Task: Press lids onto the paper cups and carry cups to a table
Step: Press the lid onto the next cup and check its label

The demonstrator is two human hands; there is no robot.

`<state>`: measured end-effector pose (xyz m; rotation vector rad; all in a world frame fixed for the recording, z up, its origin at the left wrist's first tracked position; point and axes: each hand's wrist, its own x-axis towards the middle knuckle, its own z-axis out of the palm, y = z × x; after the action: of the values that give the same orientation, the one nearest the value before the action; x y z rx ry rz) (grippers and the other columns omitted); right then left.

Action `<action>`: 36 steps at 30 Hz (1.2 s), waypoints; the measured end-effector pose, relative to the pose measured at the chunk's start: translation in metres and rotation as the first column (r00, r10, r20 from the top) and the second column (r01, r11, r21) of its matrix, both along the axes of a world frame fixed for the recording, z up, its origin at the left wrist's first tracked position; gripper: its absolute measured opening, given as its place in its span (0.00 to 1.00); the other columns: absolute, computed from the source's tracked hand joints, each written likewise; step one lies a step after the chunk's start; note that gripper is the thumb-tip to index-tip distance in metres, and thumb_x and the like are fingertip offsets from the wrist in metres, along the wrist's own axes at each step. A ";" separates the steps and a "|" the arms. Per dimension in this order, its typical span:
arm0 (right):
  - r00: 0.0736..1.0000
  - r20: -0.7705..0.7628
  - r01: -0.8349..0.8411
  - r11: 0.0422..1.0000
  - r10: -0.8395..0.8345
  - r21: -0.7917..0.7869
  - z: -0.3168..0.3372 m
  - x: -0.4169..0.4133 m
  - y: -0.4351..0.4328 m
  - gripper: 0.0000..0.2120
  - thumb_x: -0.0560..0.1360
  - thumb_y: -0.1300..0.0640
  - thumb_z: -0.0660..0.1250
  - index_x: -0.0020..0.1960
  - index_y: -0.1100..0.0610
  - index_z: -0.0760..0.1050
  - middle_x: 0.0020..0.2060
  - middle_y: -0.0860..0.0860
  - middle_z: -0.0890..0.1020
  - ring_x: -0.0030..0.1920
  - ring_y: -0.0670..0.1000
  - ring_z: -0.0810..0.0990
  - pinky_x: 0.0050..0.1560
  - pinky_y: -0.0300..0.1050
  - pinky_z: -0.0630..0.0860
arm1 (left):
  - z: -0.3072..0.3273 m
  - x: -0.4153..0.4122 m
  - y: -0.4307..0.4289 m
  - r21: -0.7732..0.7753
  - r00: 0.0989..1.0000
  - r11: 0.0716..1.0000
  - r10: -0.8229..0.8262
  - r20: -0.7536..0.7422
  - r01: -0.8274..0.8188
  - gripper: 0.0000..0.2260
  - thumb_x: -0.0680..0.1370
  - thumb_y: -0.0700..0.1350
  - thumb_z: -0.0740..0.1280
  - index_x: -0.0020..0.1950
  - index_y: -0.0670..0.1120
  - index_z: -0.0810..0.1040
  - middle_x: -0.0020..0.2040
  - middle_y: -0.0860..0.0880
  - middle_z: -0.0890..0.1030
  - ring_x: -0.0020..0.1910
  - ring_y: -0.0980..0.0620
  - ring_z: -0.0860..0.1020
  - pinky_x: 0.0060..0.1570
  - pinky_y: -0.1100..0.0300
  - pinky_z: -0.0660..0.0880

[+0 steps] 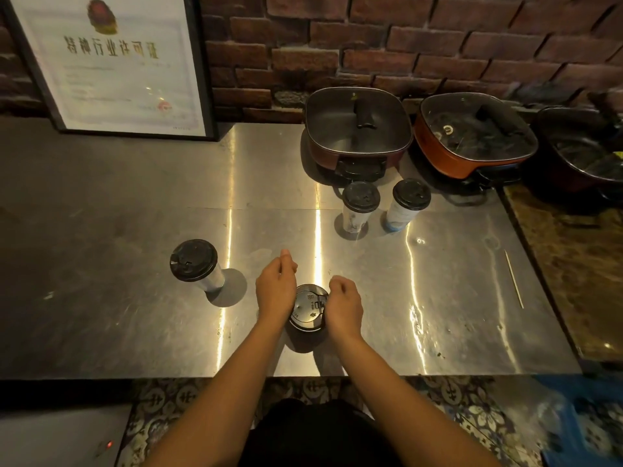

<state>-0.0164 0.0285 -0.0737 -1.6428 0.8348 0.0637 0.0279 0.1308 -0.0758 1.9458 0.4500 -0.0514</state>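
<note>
A paper cup with a black lid [309,308] stands near the front edge of the steel counter [135,298]. My left hand [274,288] is at its left side and my right hand [344,306] at its right side, both with fingers loosely curled and the wrists touching the lid's rim; neither hand grips the cup. Another lidded cup [195,262] stands to the left. Farther back on the right stand two more lidded cups [360,203] [409,202], side by side.
Three electric hot pots line the brick wall at the back right: a dark red one [357,129], an orange one [472,136], a dark one [583,153]. A framed certificate [111,62] leans at the back left. A thin stick [513,279] lies at the right.
</note>
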 end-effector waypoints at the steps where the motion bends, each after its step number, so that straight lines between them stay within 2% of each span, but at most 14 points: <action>1: 0.998 0.001 -0.060 0.997 0.060 -0.047 0.001 0.005 -0.001 0.14 0.84 0.51 0.57 0.64 0.51 0.77 0.63 0.50 0.79 0.59 0.50 0.75 0.59 0.43 0.70 | -0.001 -0.003 -0.002 -0.026 0.999 0.999 0.025 -0.030 -0.026 0.24 0.86 0.59 0.53 0.52 0.45 0.83 0.51 0.48 0.85 0.53 0.49 0.81 0.51 0.58 0.70; 3: 0.985 -0.041 -0.174 0.974 0.170 -0.144 0.001 0.015 0.001 0.17 0.84 0.48 0.56 0.65 0.52 0.77 0.65 0.52 0.79 0.64 0.53 0.77 0.69 0.53 0.70 | -0.002 -0.008 -0.006 -0.045 0.994 0.996 0.072 -0.083 -0.076 0.26 0.86 0.60 0.52 0.57 0.44 0.83 0.56 0.47 0.85 0.57 0.47 0.80 0.55 0.56 0.70; 5: 0.966 -0.099 -0.254 0.948 0.239 -0.191 0.001 0.021 0.004 0.20 0.84 0.43 0.52 0.63 0.52 0.78 0.64 0.53 0.80 0.64 0.56 0.77 0.71 0.62 0.68 | -0.004 -0.010 -0.011 -0.052 0.988 0.993 0.098 -0.123 -0.105 0.27 0.85 0.60 0.51 0.61 0.43 0.82 0.59 0.46 0.85 0.58 0.47 0.80 0.56 0.55 0.71; 10: 0.936 -0.191 -0.329 0.928 0.296 -0.174 -0.005 0.024 0.010 0.24 0.83 0.40 0.49 0.55 0.52 0.78 0.57 0.55 0.83 0.60 0.57 0.79 0.69 0.65 0.69 | -0.012 -0.012 -0.015 -0.065 0.974 0.988 0.129 -0.187 -0.143 0.28 0.85 0.62 0.50 0.60 0.45 0.82 0.59 0.46 0.84 0.57 0.45 0.81 0.64 0.47 0.76; 12: 0.940 -0.182 -0.316 0.935 0.287 -0.161 -0.008 0.023 0.010 0.22 0.83 0.39 0.50 0.49 0.52 0.77 0.52 0.54 0.84 0.56 0.57 0.81 0.66 0.63 0.73 | -0.016 -0.013 -0.014 -0.061 0.966 0.982 0.161 -0.202 -0.177 0.26 0.85 0.63 0.50 0.54 0.48 0.81 0.53 0.48 0.84 0.53 0.46 0.81 0.62 0.46 0.77; 15: 0.954 -0.152 -0.281 0.948 0.259 -0.151 -0.014 0.023 0.008 0.24 0.83 0.40 0.52 0.51 0.55 0.79 0.49 0.54 0.84 0.52 0.56 0.81 0.58 0.55 0.77 | -0.019 -0.012 -0.014 -0.053 0.963 0.977 0.191 -0.189 -0.204 0.23 0.84 0.64 0.50 0.43 0.53 0.78 0.42 0.54 0.81 0.46 0.48 0.81 0.56 0.48 0.78; 18: 0.958 -0.138 -0.265 0.959 0.250 -0.104 -0.022 0.023 0.006 0.22 0.83 0.40 0.53 0.49 0.53 0.79 0.43 0.49 0.83 0.44 0.48 0.81 0.41 0.41 0.71 | -0.022 -0.011 -0.015 -0.035 0.964 0.979 0.189 -0.185 -0.198 0.24 0.84 0.64 0.50 0.40 0.54 0.77 0.39 0.55 0.81 0.41 0.53 0.80 0.48 0.54 0.74; 20: 0.958 -0.142 -0.262 0.961 0.249 -0.089 -0.022 0.023 0.005 0.19 0.83 0.40 0.53 0.42 0.47 0.75 0.39 0.44 0.81 0.41 0.44 0.79 0.36 0.38 0.67 | -0.020 -0.011 -0.016 -0.027 0.967 0.981 0.182 -0.179 -0.190 0.24 0.84 0.63 0.50 0.40 0.54 0.77 0.40 0.53 0.82 0.40 0.54 0.80 0.46 0.56 0.73; 22: 0.963 -0.149 -0.240 0.967 0.226 -0.084 -0.022 0.023 0.007 0.19 0.83 0.40 0.52 0.41 0.46 0.74 0.39 0.44 0.81 0.40 0.43 0.79 0.35 0.37 0.67 | -0.017 -0.009 -0.016 -0.012 0.969 0.985 0.166 -0.181 -0.171 0.24 0.84 0.63 0.51 0.40 0.53 0.78 0.40 0.53 0.82 0.40 0.54 0.81 0.46 0.57 0.75; 25: 0.972 -0.159 -0.182 0.982 0.172 -0.048 -0.026 0.021 0.011 0.23 0.83 0.39 0.50 0.47 0.49 0.77 0.42 0.48 0.83 0.43 0.48 0.81 0.40 0.41 0.71 | -0.013 -0.002 -0.013 -0.014 0.982 0.992 0.119 -0.147 -0.123 0.24 0.85 0.61 0.52 0.43 0.51 0.80 0.42 0.52 0.83 0.42 0.54 0.81 0.41 0.62 0.72; 28: 0.975 -0.203 -0.091 0.996 0.094 0.023 -0.029 0.018 0.014 0.30 0.83 0.36 0.47 0.58 0.55 0.79 0.51 0.54 0.84 0.51 0.55 0.83 0.51 0.50 0.76 | -0.008 0.002 -0.012 -0.041 0.995 0.995 0.091 -0.038 -0.093 0.24 0.86 0.58 0.54 0.48 0.46 0.83 0.46 0.50 0.85 0.46 0.53 0.82 0.47 0.60 0.74; 30: 0.962 -0.254 -0.079 0.991 0.105 0.108 -0.026 0.017 0.011 0.33 0.82 0.35 0.46 0.64 0.58 0.77 0.55 0.57 0.84 0.54 0.58 0.83 0.58 0.55 0.79 | -0.005 0.004 -0.011 -0.049 0.996 0.995 0.092 0.016 -0.092 0.23 0.86 0.57 0.55 0.47 0.46 0.84 0.46 0.50 0.85 0.47 0.54 0.82 0.47 0.63 0.74; 33: 0.940 -0.290 -0.109 0.964 0.179 0.241 -0.019 0.016 0.001 0.36 0.80 0.33 0.48 0.73 0.59 0.71 0.64 0.61 0.81 0.63 0.61 0.80 0.67 0.60 0.75 | -0.002 0.005 -0.011 -0.086 0.993 0.993 0.085 0.085 -0.077 0.19 0.86 0.53 0.58 0.45 0.46 0.84 0.43 0.51 0.85 0.45 0.55 0.82 0.46 0.67 0.73; 36: 0.935 -0.281 -0.183 0.973 0.217 0.143 -0.013 0.010 -0.007 0.37 0.79 0.30 0.51 0.77 0.55 0.65 0.70 0.58 0.76 0.68 0.59 0.76 0.69 0.57 0.72 | -0.002 0.006 -0.009 -0.101 0.992 0.995 0.031 0.122 -0.019 0.16 0.85 0.50 0.61 0.45 0.46 0.84 0.41 0.53 0.84 0.43 0.57 0.81 0.46 0.67 0.73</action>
<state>-0.0065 0.0214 -0.0872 -1.6264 0.8666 0.5030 0.0342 0.1216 -0.0776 1.8336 0.3827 0.0610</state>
